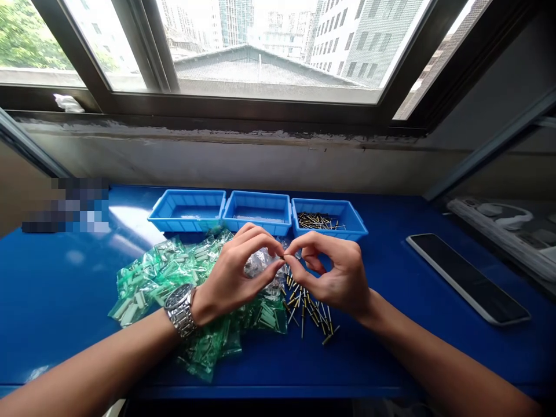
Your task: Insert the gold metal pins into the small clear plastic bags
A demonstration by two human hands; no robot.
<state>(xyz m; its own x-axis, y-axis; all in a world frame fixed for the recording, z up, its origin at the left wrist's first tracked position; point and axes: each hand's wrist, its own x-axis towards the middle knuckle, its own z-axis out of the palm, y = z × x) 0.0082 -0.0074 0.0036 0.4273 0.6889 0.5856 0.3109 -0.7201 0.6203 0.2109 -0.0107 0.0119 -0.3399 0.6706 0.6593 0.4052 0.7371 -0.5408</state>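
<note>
My left hand (237, 272) and my right hand (336, 269) meet fingertip to fingertip above the middle of the blue table. Both pinch a tiny dark piece (282, 258) between thumb and forefinger; its shape is too small to make out. A silver watch (180, 307) is on my left wrist. Green plastic packets (152, 272) with pale pieces inside lie beneath and left of my left hand. Under the fingertips is a clear plastic bag (263, 263), partly hidden. Loose metal pins (306, 304) with brass-coloured and dark parts are scattered below my right hand.
Behind my hands, three blue trays stand in a row: the left tray (186, 223) and middle tray (256, 221) hold no pins, the right tray (332, 234) holds many. A phone (469, 278) lies at the right. A window (269, 98) is beyond the table (377, 365).
</note>
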